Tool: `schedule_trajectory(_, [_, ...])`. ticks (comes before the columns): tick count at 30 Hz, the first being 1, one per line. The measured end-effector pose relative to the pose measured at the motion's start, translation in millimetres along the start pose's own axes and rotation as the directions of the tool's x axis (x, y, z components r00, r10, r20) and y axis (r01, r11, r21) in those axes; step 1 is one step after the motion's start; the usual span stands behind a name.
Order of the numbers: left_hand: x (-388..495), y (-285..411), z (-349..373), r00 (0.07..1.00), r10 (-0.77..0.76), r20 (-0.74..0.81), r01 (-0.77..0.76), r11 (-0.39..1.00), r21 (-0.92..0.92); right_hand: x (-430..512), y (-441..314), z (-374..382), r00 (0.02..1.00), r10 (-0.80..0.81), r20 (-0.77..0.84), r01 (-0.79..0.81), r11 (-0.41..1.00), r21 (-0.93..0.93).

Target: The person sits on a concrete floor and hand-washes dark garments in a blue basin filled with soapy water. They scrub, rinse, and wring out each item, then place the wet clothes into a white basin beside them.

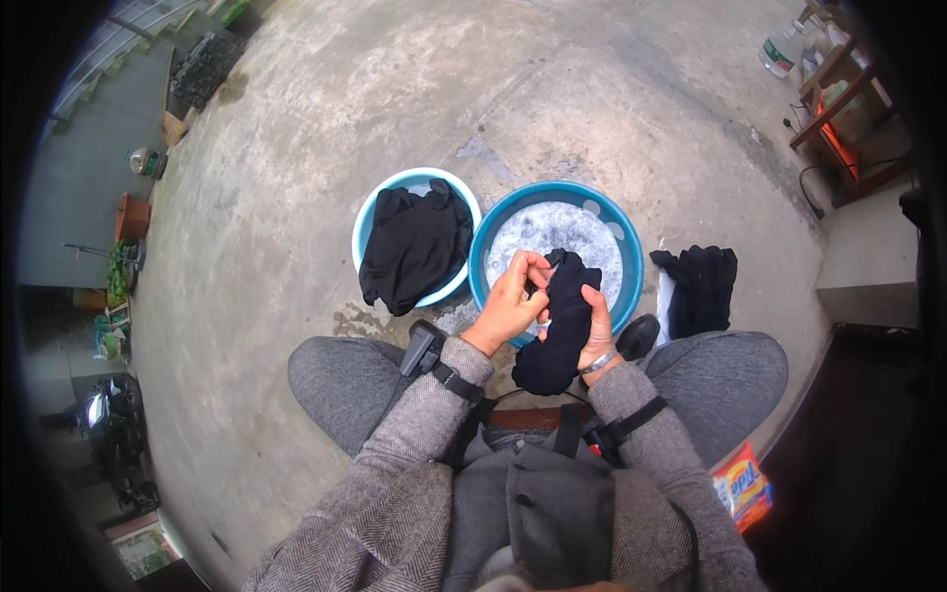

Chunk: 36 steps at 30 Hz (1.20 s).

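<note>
A bunched black garment (560, 325) is held up above the near edge of a teal plastic basin (634, 255). My right hand (599, 325) grips its right side, the thumb lying along the cloth. The bent fingers of my left hand (516, 300) pinch at its upper left edge; the fingertips are partly hidden. A small pale, coloured patch shows beside the cloth, too small to identify. Sudsy water (544, 222) with white foam lies in the teal basin. Touching it on the left, a light-blue basin (360, 229) holds a heap of black cloth (414, 244).
Right of the basins, dark folded cloth (703, 292) rests on something white (666, 303). A Tide detergent bag (743, 487) lies by my right side. At the upper right are a plastic bottle (780, 52) and wooden furniture (836, 74). Wet patches mark the concrete floor (296, 185).
</note>
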<state>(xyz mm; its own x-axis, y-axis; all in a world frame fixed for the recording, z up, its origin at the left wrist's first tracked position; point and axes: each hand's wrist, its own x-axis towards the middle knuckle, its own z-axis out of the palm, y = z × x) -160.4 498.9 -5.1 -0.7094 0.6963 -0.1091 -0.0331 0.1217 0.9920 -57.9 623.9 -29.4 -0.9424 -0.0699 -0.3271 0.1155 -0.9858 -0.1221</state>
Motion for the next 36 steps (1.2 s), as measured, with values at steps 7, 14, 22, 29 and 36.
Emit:
schedule_trajectory(7, [15, -21, -21, 0.902, -0.408, -0.140, 0.184, 0.658, -0.730, -4, 5, 21, 0.986, 0.042, 0.164, -0.048, 0.998, 0.035])
schedule_trajectory(14, [19, -19, -12, 0.939, 0.024, 0.343, 0.329, 0.227, -0.917, -8, 15, 20, 0.967, 0.227, 0.119, -0.236, 0.970, 0.061])
schedule_trajectory(22, [36, -27, -21, 0.830, -0.480, 0.283, 0.556, 0.687, -0.468, -1, 12, 7, 0.897, 0.339, -0.284, -0.367, 0.929, -0.051])
schedule_trajectory(29, [42, -52, 3, 0.841, -0.535, 0.083, 0.537, 0.805, -0.250, 8, 15, -11, 0.839, 0.282, -0.466, -0.401, 0.899, -0.177])
schedule_trajectory(36, [32, -73, 16, 0.838, -0.516, -0.176, 0.517, 0.855, -0.049, 11, 22, -26, 0.845, 0.105, -0.524, -0.416, 0.745, -0.521])
